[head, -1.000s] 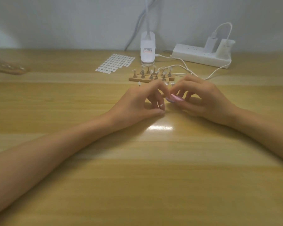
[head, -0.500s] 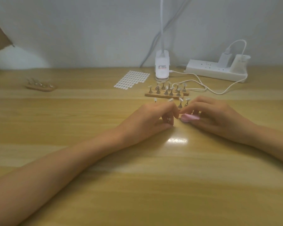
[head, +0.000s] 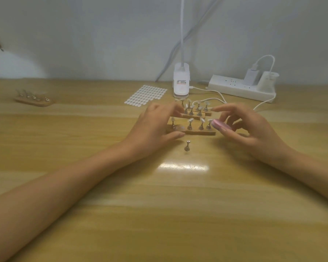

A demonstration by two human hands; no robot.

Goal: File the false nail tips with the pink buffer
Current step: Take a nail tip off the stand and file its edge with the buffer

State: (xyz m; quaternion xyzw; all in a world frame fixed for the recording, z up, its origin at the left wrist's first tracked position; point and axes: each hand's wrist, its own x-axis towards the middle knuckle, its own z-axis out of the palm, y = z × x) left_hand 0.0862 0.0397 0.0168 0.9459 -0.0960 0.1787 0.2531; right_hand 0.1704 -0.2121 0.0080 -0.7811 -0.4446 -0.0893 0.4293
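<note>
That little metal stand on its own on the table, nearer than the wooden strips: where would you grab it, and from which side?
Pinch the lone stand at its narrow waist, above the flared foot, coming down from the near side. It stands upright, apart from the wooden base, and the left hand lies close behind it.

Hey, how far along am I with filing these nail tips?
Done: unclear; the nail tips are too small to judge. One metal stand sits off the wooden strip. In hand: the right hand pinches the pink buffer beside them; the left hand reaches over the strips, holding nothing visible. Left: probably most tips.
</note>
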